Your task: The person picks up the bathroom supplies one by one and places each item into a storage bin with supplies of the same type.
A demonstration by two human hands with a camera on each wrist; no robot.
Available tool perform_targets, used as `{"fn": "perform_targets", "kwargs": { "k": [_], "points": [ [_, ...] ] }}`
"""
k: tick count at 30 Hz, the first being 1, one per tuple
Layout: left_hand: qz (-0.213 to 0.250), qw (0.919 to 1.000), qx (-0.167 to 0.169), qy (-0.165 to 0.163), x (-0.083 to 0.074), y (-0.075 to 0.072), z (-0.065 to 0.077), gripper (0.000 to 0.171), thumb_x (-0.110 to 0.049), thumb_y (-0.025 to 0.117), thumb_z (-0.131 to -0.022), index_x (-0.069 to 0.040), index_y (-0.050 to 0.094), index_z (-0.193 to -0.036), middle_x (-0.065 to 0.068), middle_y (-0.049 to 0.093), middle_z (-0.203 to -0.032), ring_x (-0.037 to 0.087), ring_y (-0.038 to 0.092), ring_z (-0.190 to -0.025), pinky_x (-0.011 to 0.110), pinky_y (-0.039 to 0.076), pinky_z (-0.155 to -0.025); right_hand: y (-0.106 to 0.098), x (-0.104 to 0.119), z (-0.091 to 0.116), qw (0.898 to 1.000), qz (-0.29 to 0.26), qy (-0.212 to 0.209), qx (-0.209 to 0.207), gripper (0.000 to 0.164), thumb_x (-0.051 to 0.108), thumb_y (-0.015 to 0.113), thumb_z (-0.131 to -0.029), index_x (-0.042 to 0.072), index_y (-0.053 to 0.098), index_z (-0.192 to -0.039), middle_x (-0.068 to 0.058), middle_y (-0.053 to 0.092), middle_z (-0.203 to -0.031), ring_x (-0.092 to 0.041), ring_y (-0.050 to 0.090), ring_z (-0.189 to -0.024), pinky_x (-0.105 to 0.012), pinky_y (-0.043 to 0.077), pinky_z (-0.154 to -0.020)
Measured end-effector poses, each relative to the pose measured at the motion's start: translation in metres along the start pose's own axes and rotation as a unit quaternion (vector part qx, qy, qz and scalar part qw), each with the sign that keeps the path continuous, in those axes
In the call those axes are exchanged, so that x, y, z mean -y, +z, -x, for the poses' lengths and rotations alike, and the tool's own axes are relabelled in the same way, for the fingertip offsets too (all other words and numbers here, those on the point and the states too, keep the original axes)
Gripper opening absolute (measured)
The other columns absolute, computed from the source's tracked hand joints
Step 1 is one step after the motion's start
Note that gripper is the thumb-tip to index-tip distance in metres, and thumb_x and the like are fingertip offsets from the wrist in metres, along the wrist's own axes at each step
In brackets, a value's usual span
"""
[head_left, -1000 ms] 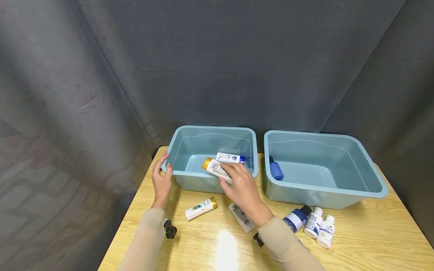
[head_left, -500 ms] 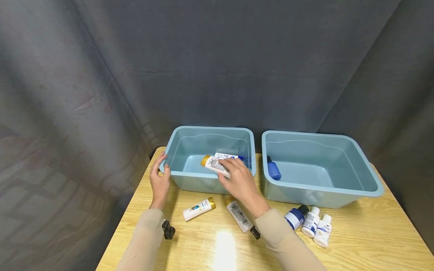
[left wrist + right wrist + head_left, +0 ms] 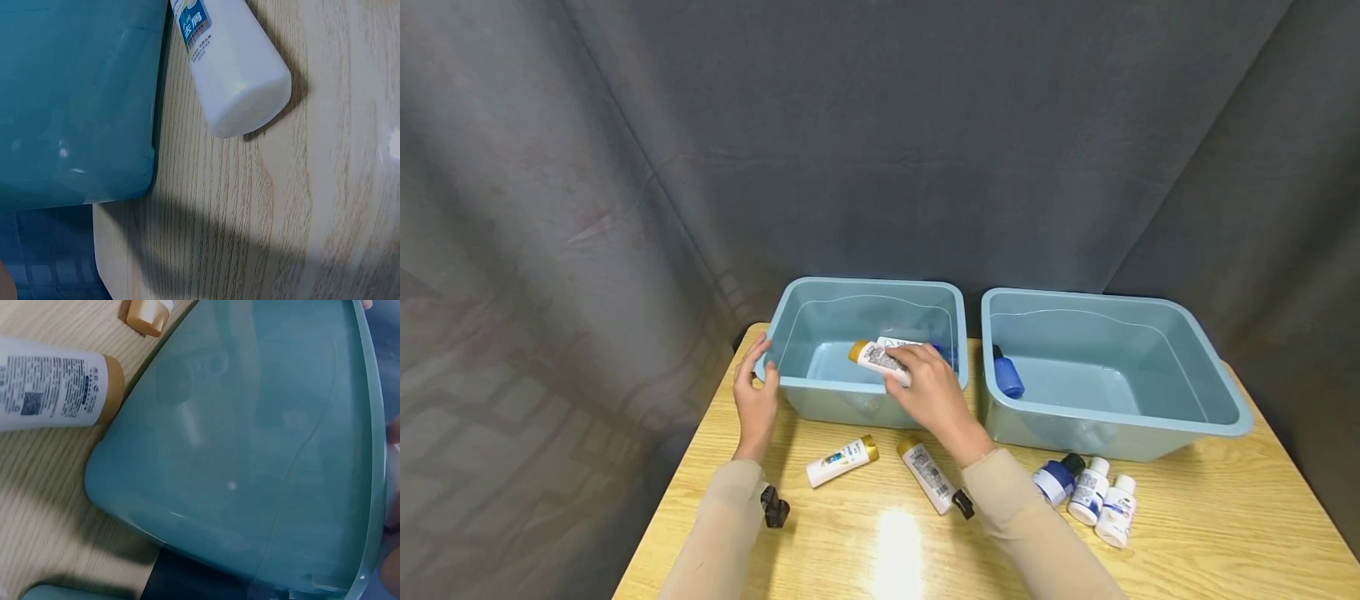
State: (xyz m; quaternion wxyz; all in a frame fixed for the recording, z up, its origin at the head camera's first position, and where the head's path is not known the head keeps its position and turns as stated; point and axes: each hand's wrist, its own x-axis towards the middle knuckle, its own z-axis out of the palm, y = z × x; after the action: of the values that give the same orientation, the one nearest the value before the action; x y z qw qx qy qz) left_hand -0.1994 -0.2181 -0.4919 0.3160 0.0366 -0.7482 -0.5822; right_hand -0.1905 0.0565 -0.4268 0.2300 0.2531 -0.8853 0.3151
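Observation:
My right hand [image 3: 932, 396] grips a white shampoo bottle with a gold cap [image 3: 878, 360] over the front part of the left blue tub [image 3: 823, 398]. The bottle lies nearly flat, its cap pointing left and its printed back facing up. In the right wrist view, fingers [image 3: 392, 565] show just past the tub's rim. A white bottle with a blue end [image 3: 895, 342] lies in the tub, partly hidden by the right hand. My left hand [image 3: 755, 404] rests at the tub's front left corner, thumb and fingers spread apart around it.
Two more gold-capped white bottles, one on the left [image 3: 842, 461] and one in the middle [image 3: 927, 475], lie before the left tub. A right tub [image 3: 1097, 421] holds a blue bottle [image 3: 1007, 377]. A dark blue bottle [image 3: 1055, 481] and two small white bottles [image 3: 1089, 492] lie before it.
My right hand and its bottle have shifted slightly farther into the left tub, covering more of the bottle inside. The middle bottle on the table shows more fully. The left hand stays at the corner.

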Motion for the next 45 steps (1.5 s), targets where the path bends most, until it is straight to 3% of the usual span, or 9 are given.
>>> {"fn": "perform_targets", "kwargs": {
  "k": [11,18,25,27,34,45],
  "points": [
    [0.003,1.0000,-0.002,0.003,0.000,-0.001,0.000,0.039,0.002,0.053,-0.094,-0.005,0.064,-0.130,-0.001,0.054,-0.143,0.018,0.044,-0.130,0.028,0.030,-0.093,0.001,-0.008,-0.008,0.999,0.011,-0.008,0.036,0.037,0.013,0.079,-0.080,0.003,0.073,-0.115,-0.012,0.071,-0.110,-0.028,0.063,-0.101,-0.041,0.052,-0.088],
    [0.002,1.0000,0.000,0.003,0.000,-0.001,0.001,0.039,0.001,0.053,-0.095,-0.006,0.063,-0.131,-0.002,0.054,-0.143,0.018,0.042,-0.133,0.031,0.030,-0.095,0.000,-0.010,-0.016,0.998,0.004,0.016,0.059,0.032,0.013,0.078,-0.081,0.003,0.074,-0.111,-0.012,0.071,-0.109,-0.029,0.063,-0.103,-0.043,0.051,-0.090],
    [0.002,1.0000,-0.001,0.003,0.001,-0.001,0.000,0.038,0.002,0.052,-0.094,-0.004,0.063,-0.131,0.006,0.053,-0.144,0.021,0.043,-0.132,0.030,0.029,-0.093,-0.001,-0.009,-0.023,0.995,0.007,0.043,0.087,0.031,0.015,0.077,-0.083,0.004,0.074,-0.112,-0.013,0.071,-0.109,-0.031,0.063,-0.105,-0.045,0.051,-0.090],
    [0.008,0.9999,-0.001,0.006,-0.002,-0.001,0.001,0.038,0.003,0.052,-0.094,-0.001,0.062,-0.130,0.011,0.053,-0.144,0.024,0.043,-0.132,0.030,0.029,-0.093,-0.002,-0.010,-0.024,0.994,0.008,0.048,0.093,0.031,0.015,0.077,-0.083,0.004,0.074,-0.112,-0.014,0.071,-0.110,-0.032,0.063,-0.105,-0.045,0.051,-0.089],
    [0.004,0.9998,0.005,0.019,-0.036,-0.003,0.006,0.036,0.007,0.050,-0.093,0.011,0.059,-0.128,0.020,0.052,-0.142,0.038,0.042,-0.131,0.034,0.031,-0.091,-0.002,-0.013,-0.027,0.990,0.005,0.071,0.120,0.029,0.017,0.077,-0.085,0.004,0.075,-0.111,-0.014,0.071,-0.110,-0.032,0.064,-0.102,-0.044,0.052,-0.085],
    [0.010,0.9998,0.009,0.014,-0.038,-0.004,0.008,0.037,0.006,0.050,-0.093,0.010,0.059,-0.128,0.024,0.050,-0.142,0.038,0.040,-0.133,0.046,0.031,-0.095,-0.001,-0.017,-0.027,0.985,0.007,0.093,0.142,0.028,0.019,0.077,-0.086,0.004,0.075,-0.109,-0.014,0.070,-0.109,-0.033,0.065,-0.101,-0.045,0.052,-0.088]
  ]
}}
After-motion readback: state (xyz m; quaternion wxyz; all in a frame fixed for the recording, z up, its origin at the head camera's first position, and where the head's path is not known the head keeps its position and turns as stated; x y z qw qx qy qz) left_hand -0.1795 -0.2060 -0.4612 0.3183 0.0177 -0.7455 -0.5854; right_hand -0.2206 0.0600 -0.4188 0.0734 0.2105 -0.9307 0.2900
